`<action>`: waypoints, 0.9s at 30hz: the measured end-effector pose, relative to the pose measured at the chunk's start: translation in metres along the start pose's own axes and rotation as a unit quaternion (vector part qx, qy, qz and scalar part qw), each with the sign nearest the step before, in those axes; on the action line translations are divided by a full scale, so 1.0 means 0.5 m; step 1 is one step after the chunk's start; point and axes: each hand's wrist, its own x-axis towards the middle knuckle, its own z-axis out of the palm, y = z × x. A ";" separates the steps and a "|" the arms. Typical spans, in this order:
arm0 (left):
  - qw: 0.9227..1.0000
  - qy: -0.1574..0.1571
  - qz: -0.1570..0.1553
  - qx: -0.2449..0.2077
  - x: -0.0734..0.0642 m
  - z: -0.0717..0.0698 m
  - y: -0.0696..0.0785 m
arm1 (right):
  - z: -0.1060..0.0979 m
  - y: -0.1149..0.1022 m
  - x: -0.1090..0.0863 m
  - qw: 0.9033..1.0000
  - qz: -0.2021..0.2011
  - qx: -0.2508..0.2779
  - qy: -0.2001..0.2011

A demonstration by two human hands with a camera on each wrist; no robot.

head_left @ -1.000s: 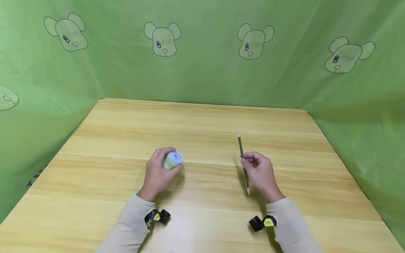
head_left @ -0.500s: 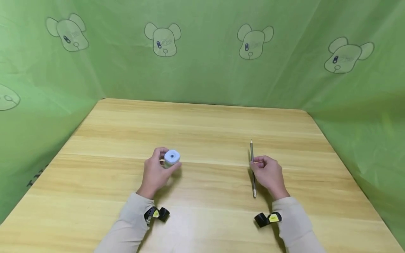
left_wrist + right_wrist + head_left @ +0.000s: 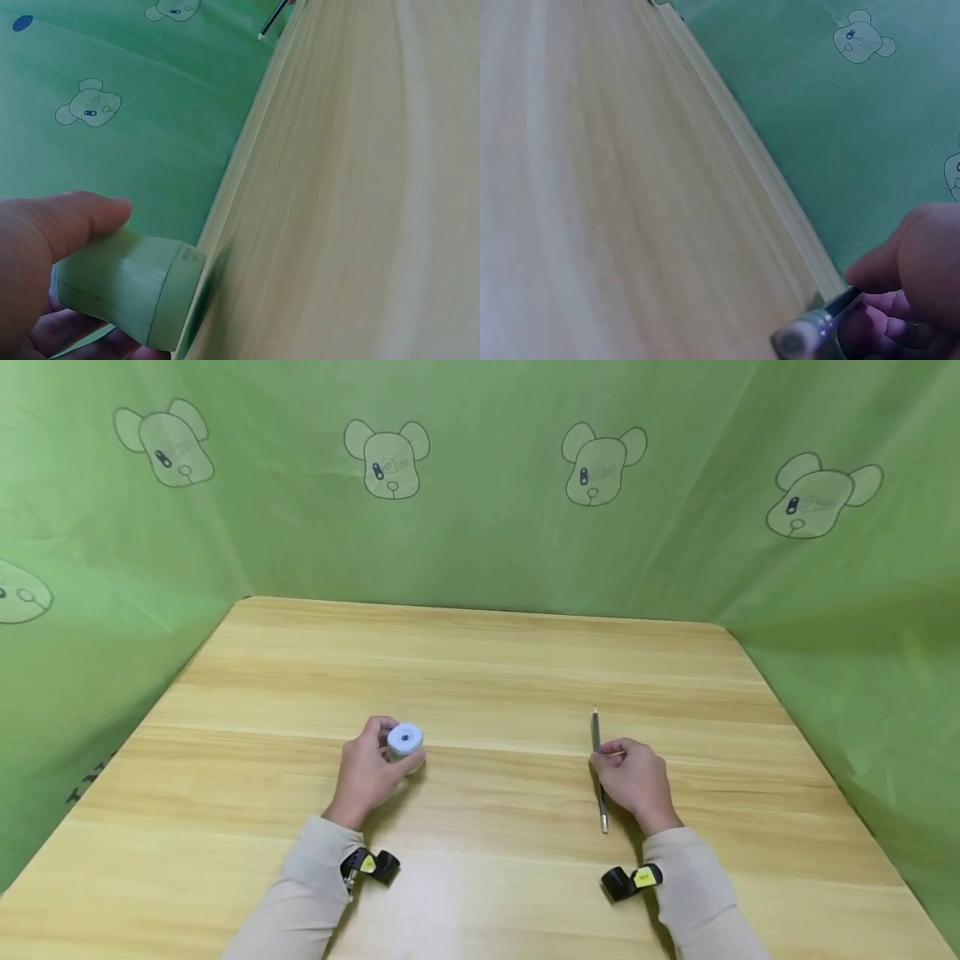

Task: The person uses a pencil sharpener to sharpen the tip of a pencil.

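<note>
My left hand (image 3: pixel 364 779) grips a small pencil sharpener (image 3: pixel 405 738) between thumb and fingers, just over the table on the left. Its pale blue top, with a dark round hole, faces up. Close up in the left wrist view, the green body of the sharpener (image 3: pixel 120 277) has its base near the wood. On the right, my right hand (image 3: pixel 636 781) pinches a dark pencil (image 3: pixel 596 727) around its middle. The sharpened tip points toward the back of the table. In the right wrist view the pencil's eraser end (image 3: pixel 801 337) faces the camera, blurred.
The light wooden table (image 3: pixel 495 677) spreads around both hands. Green cloth (image 3: pixel 487 552) printed with bear heads hangs behind it and along both sides. Each wrist wears a black camera band; one is the right band (image 3: pixel 633 881).
The sharpener has turned from tilted to upright and come down slightly. My right hand has moved right and lowered the pencil, which now lies straighter front to back.
</note>
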 end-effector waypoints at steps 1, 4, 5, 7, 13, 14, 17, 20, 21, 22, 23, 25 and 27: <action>1.000 0.000 0.001 0.000 0.001 0.001 -0.001 | 0.001 0.001 0.001 1.000 -0.003 -0.005 0.001; 1.000 -0.001 0.005 -0.001 0.002 0.003 -0.004 | 0.004 0.003 0.003 1.000 -0.012 -0.024 0.005; 1.000 -0.001 0.004 0.000 0.003 0.004 -0.005 | 0.005 0.004 0.004 0.999 -0.015 -0.029 0.007; 1.000 -0.003 0.004 0.000 0.004 0.004 -0.006 | 0.007 0.005 0.005 0.999 -0.023 -0.038 0.009; 1.000 -0.011 0.005 0.003 0.005 0.004 -0.007 | 0.013 0.007 0.007 0.998 -0.038 -0.054 0.010; 1.000 -0.012 0.005 0.005 0.005 0.004 -0.007 | 0.014 0.008 0.007 0.998 -0.039 -0.055 0.009; 1.000 -0.012 0.008 0.009 0.006 0.005 -0.007 | 0.015 0.009 0.007 0.997 -0.042 -0.060 0.010; 1.000 -0.011 0.010 0.008 0.006 0.005 -0.007 | 0.016 0.010 0.007 0.997 -0.045 -0.063 0.013; 1.000 -0.011 0.011 0.007 0.006 0.005 -0.007 | 0.016 0.009 0.007 0.997 -0.045 -0.063 0.014; 1.000 -0.011 0.011 0.007 0.006 0.005 -0.007 | 0.016 0.009 0.007 0.997 -0.046 -0.064 0.015; 1.000 -0.012 0.012 0.006 0.006 0.004 -0.007 | 0.015 0.008 0.007 0.997 -0.047 -0.064 0.017; 1.000 -0.011 0.013 0.005 0.007 0.004 -0.007 | 0.015 0.007 0.007 0.997 -0.047 -0.064 0.018; 1.000 -0.011 0.013 0.005 0.007 0.004 -0.006 | 0.014 0.006 0.007 0.997 -0.048 -0.064 0.019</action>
